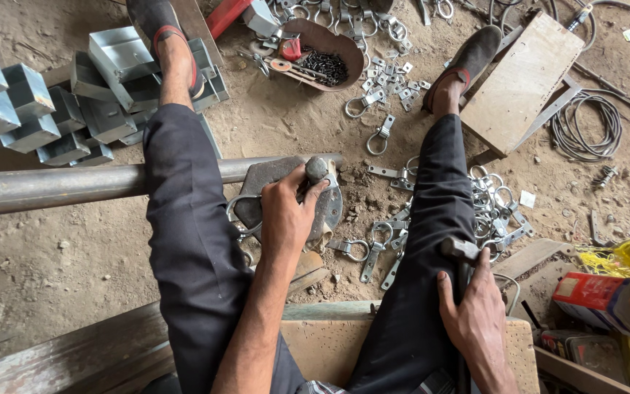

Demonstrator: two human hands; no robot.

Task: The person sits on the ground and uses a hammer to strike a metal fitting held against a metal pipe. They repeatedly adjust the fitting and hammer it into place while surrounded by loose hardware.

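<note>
Seated on the dirt floor [52, 255], the left hand [286, 215] wraps a stiff, heavy steel punch [316, 169] at mid-shaft; the right hand [475, 310] grips a hammer [461, 252] low on its handle.

One head-worn camera looks steeply down, close over the seated person's legs.

Dirt floor [60, 255] carrying: folded metal boxes [52, 95] lying at 10 o'clock; bowl of dark screws [326, 62] sitting at 12; wooden board [523, 80] and coiled cable [588, 124] resting at 2; metal clamps [494, 208] lying scattered at 3.
</note>
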